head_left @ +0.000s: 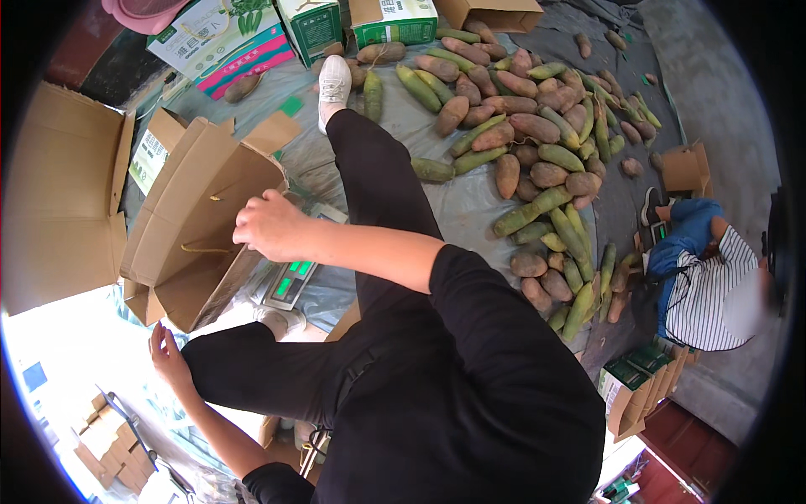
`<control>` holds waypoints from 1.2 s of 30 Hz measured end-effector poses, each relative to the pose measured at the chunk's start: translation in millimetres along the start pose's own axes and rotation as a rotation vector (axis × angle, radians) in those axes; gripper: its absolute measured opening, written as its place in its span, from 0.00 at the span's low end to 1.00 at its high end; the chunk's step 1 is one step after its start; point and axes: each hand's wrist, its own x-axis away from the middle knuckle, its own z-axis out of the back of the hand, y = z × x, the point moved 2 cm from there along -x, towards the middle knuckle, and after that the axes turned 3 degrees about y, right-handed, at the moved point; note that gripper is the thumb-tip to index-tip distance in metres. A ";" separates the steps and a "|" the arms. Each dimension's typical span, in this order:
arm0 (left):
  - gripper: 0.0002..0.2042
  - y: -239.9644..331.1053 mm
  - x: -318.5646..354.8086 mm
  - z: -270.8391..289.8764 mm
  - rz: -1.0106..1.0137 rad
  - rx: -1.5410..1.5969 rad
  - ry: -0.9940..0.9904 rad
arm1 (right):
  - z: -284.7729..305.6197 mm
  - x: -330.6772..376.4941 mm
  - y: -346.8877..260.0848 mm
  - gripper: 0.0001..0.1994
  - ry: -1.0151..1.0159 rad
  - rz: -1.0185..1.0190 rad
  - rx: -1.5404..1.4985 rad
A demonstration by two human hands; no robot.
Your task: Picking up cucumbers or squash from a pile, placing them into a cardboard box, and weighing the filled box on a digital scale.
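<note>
An open cardboard box (pixel 180 227) with raised flaps and a cord handle inside stands tilted at the left. My right hand (pixel 275 227) reaches across from the right, its fingers curled over the box's near right edge. Just below the box's lower corner, my left hand (pixel 170 359) has its fingers apart and holds nothing. A digital scale (pixel 290 283) with lit green displays lies beside the box, partly under my right forearm. What is inside the box is mostly hidden by its walls.
A large heap of green radishes (pixel 579 239) and reddish-brown roots (pixel 537 128) covers the sheet at right. Printed cartons (pixel 395 23) stand at the back, and a big cardboard piece (pixel 63 202) at far left. A person in a striped shirt (pixel 709 290) bends at the right.
</note>
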 end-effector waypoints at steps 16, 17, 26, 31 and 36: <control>0.25 118.0 -2.6 -102.1 -0.293 -0.167 -0.370 | 139.3 296.0 206.7 0.07 0.395 -0.998 0.145; 0.22 116.1 -2.4 -108.0 -0.172 -0.291 -0.431 | 126.5 330.7 215.1 0.07 0.325 -1.090 0.168; 0.13 100.9 -3.5 -118.2 -0.130 -0.434 -0.443 | 6.1 552.5 147.0 0.10 -0.429 -1.446 0.133; 0.15 100.3 -3.7 -122.1 -0.185 -0.308 -0.428 | -25.5 565.1 109.0 0.13 -0.657 -1.482 0.056; 0.15 103.9 -7.0 -120.5 -0.139 -0.364 -0.417 | -20.7 569.0 108.8 0.15 -0.410 -1.754 0.127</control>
